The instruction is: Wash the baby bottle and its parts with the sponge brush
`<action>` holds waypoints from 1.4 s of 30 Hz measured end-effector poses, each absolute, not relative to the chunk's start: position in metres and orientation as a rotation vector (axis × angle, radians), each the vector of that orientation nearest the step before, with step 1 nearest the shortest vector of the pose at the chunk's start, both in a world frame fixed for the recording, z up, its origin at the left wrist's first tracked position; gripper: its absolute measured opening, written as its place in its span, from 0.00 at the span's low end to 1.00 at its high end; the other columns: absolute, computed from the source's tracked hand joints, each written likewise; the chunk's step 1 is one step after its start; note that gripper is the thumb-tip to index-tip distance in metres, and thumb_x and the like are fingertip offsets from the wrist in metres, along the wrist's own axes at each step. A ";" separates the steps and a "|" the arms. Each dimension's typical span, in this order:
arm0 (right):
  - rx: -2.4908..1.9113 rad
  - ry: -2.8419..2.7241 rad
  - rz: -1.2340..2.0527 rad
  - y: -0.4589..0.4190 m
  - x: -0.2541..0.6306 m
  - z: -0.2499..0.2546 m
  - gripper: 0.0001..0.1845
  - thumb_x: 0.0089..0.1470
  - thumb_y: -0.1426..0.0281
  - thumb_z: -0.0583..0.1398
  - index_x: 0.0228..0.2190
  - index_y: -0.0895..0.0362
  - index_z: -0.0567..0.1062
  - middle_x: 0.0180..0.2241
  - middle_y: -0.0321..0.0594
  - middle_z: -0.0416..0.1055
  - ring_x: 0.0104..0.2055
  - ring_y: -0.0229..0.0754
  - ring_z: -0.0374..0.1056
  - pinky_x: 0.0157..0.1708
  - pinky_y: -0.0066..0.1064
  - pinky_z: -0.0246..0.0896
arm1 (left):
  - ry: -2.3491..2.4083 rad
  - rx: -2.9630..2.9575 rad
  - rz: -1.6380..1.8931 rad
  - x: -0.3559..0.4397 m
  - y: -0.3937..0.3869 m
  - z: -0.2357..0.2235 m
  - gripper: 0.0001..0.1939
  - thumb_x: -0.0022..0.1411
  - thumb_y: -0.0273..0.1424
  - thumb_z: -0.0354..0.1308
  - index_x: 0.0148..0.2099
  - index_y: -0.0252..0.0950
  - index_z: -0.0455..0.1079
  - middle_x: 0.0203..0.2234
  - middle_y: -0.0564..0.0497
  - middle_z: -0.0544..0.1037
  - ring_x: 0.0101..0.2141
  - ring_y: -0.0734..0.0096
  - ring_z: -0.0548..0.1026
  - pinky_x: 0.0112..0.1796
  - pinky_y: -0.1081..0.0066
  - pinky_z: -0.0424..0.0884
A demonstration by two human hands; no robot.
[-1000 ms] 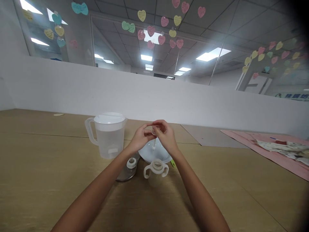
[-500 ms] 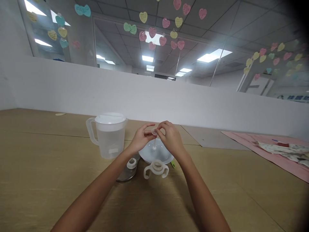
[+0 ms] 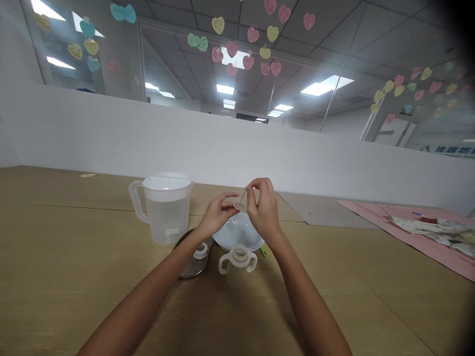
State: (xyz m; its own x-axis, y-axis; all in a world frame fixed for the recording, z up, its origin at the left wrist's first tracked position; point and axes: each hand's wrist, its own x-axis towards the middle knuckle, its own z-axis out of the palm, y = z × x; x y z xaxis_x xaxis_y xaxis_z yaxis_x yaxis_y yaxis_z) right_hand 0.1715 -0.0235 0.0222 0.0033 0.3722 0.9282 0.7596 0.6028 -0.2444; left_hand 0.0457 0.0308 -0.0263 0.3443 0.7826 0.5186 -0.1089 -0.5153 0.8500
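Note:
My left hand (image 3: 215, 214) pinches a small round translucent ring piece (image 3: 238, 204) over a white bowl (image 3: 237, 236). My right hand (image 3: 262, 206) pinches a thin straw-like stick (image 3: 241, 200) that passes through the ring. Below the hands stands a two-handled baby cup (image 3: 238, 261) without its lid. A round lid with a white cap (image 3: 196, 256) lies left of the cup. A clear plastic jug (image 3: 165, 206) with water and a white lid stands further left.
The wooden table (image 3: 74, 257) runs to a white partition wall (image 3: 185, 143) behind. A pink mat (image 3: 415, 232) with patterned cloth (image 3: 438, 228) lies at the right. A grey sheet (image 3: 326, 210) lies behind the bowl's right. Something green (image 3: 263, 250) pokes out beside the bowl.
My right hand rose and drew the thin stick upward through the ring, which my left hand keeps holding. The view shifted slightly.

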 end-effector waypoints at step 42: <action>-1.123 -1.338 -0.182 -0.024 0.182 0.019 0.10 0.57 0.65 0.42 0.38 0.55 0.57 0.16 0.30 0.65 0.16 0.34 0.60 0.20 0.23 0.51 | 0.721 1.884 1.237 0.044 0.035 -0.033 0.20 0.48 0.28 0.58 0.46 0.35 0.64 0.30 0.50 0.77 0.32 0.69 0.75 0.33 0.71 0.69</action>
State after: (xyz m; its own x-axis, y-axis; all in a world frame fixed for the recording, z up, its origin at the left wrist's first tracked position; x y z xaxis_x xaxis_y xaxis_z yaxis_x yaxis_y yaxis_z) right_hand 0.1819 -0.0236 0.0192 0.2998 0.4750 0.8273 0.6788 0.5032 -0.5349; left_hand 0.0438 0.0352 -0.0332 0.3724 0.7820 0.4998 0.0502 -0.5548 0.8305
